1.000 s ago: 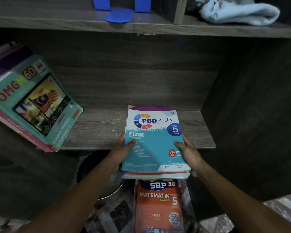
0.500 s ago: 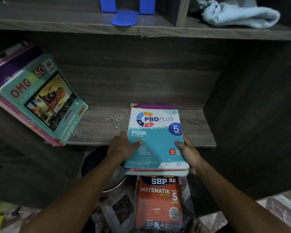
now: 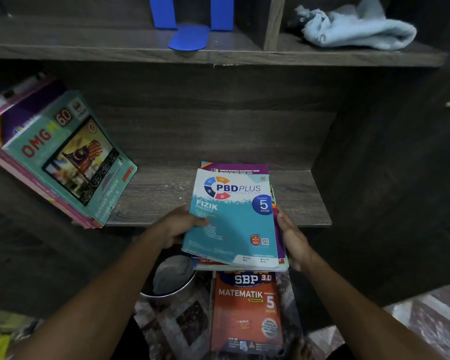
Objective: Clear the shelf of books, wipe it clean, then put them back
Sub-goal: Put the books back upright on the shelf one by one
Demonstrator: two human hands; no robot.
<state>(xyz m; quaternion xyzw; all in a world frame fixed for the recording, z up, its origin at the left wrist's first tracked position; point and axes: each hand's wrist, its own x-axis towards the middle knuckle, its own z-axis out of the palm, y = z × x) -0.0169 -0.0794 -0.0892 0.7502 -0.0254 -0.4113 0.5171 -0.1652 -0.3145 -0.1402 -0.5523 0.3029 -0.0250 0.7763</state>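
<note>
A small stack of books [image 3: 234,219] lies with its far half over the lower shelf [image 3: 153,201] and its near end sticking out past the shelf's front edge. The top book is a teal physics workbook, turned slightly askew, so a purple cover shows beyond its far end.

The left hand [image 3: 182,224] grips the stack's left edge, with its thumb on the teal cover and its fingers out of sight below. The right hand [image 3: 294,242] lies along the right edge with fairly straight fingers [image 3: 283,222] pressed against the side of the stack.

At the left end of the shelf, several more books [image 3: 63,157] lean over at a slant, a green one facing up. Below the stack, an orange maths book [image 3: 247,313] lies on a patterned floor, and beside it is a metal bowl [image 3: 172,281]. On the upper shelf [image 3: 89,48] stand a blue bookend [image 3: 190,35] and, in the next compartment to the right, a crumpled pale blue cloth [image 3: 353,29].
</note>
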